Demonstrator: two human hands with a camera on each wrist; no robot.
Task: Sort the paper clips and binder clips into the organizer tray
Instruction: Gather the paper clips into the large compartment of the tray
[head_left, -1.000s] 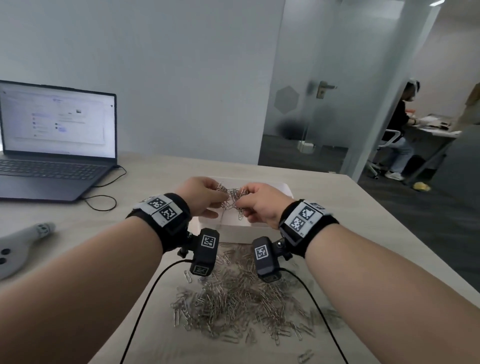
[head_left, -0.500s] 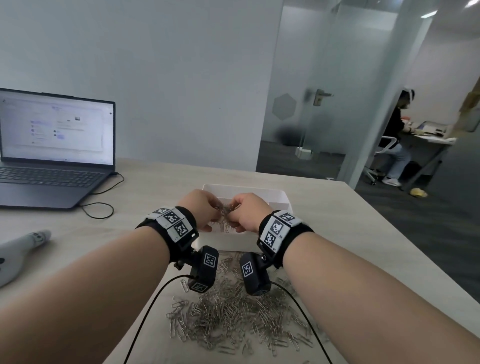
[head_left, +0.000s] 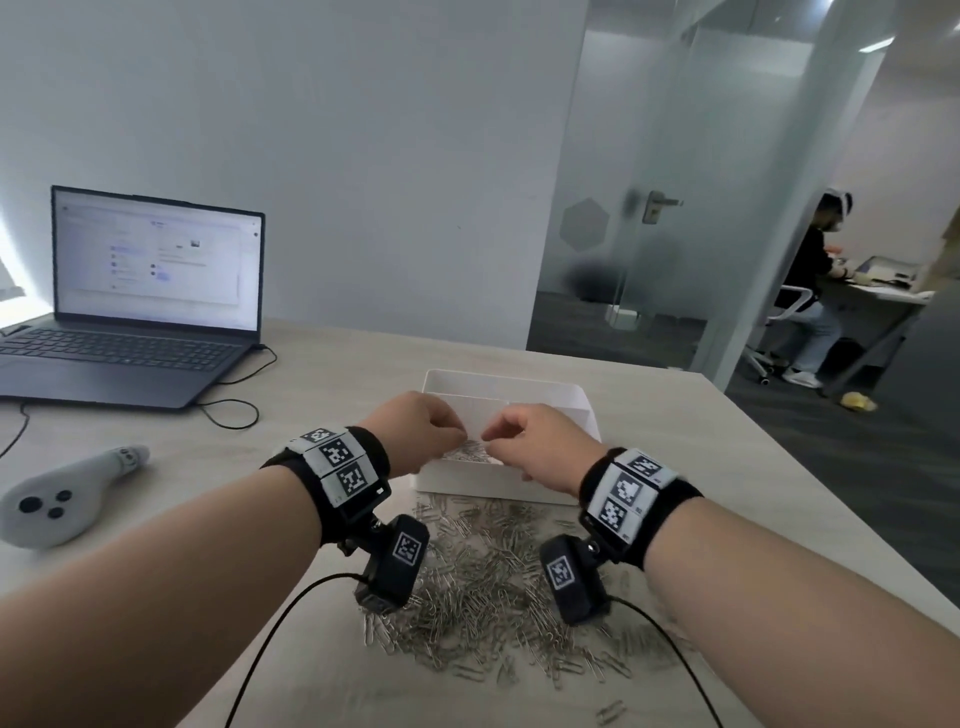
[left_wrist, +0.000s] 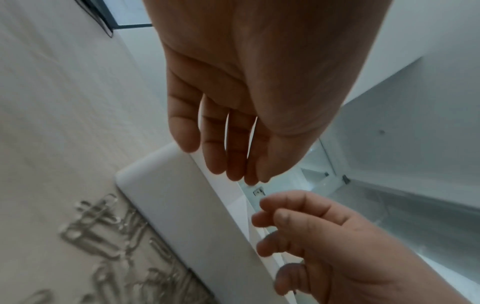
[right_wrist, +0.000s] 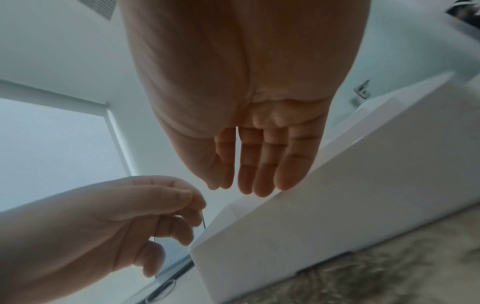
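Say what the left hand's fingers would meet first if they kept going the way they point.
Probably the inside of the white organizer tray. The left hand hangs open above its near wall, fingers aimed down into the compartment where paper clips lie. Depth is unclear.

Light wood-grain table. On it: white organizer tray, loose paper clips just in front, open laptop far left, grey controller near left edge.

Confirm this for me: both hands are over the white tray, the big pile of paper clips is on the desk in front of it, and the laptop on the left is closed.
One thing is wrong: the laptop is open with its screen lit, as the head view shows. The rest holds: both hands, left and right, are over the white tray, with the pile of paper clips before it.
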